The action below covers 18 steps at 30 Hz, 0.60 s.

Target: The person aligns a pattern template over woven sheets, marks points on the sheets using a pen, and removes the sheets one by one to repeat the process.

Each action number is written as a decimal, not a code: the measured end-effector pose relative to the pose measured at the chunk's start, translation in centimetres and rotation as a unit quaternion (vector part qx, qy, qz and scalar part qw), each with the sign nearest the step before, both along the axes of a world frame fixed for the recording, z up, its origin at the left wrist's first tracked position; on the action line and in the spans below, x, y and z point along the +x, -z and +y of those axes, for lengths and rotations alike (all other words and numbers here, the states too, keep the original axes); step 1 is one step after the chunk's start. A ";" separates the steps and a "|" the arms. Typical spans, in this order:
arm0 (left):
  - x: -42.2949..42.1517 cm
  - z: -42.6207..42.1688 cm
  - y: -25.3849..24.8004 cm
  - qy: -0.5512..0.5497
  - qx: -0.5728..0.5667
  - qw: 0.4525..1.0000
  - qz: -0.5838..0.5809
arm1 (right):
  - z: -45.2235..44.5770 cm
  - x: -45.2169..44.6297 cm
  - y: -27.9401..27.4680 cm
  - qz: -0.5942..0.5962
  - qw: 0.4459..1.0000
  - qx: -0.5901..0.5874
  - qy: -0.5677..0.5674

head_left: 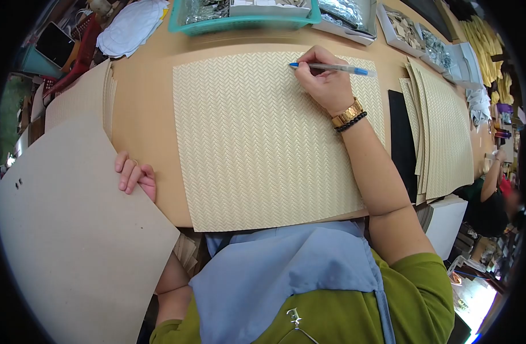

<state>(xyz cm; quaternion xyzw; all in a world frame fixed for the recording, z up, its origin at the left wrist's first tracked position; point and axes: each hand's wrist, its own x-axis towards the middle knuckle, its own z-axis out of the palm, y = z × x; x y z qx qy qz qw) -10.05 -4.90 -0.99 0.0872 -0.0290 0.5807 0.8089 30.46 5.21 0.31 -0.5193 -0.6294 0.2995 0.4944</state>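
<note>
A cream sheet with a woven herringbone texture (263,149) lies flat on the table in front of me. Over its upper right part, my right hand (327,86) is closed around a clear ballpoint pen (338,68) with a blue tip and a blue end. The pen is tilted nearly level; I cannot tell whether its tip touches the sheet. On the left, my left hand (136,174) grips the edge of a large grey cardboard piece (74,229) with small holes. Its fingers curl over the front edge, and the board hides part of my forearm.
Stacked textured sheets (446,132) lie at the right beside a black strip (402,137); another stack (82,100) is at the left. Along the back stand a teal tray (246,24) and white boxes (349,35) of small parts. Another person (492,195) is at far right.
</note>
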 end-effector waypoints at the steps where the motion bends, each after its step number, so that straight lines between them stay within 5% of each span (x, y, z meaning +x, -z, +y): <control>1: 0.0 0.0 0.0 -0.001 -0.001 1.000 -0.001 | -0.1 -0.1 -0.2 0.001 1.000 0.001 0.006; 18: -0.1 0.1 -0.2 0.007 -0.014 1.000 0.008 | 0.1 0.3 0.6 0.018 0.999 -0.009 -0.029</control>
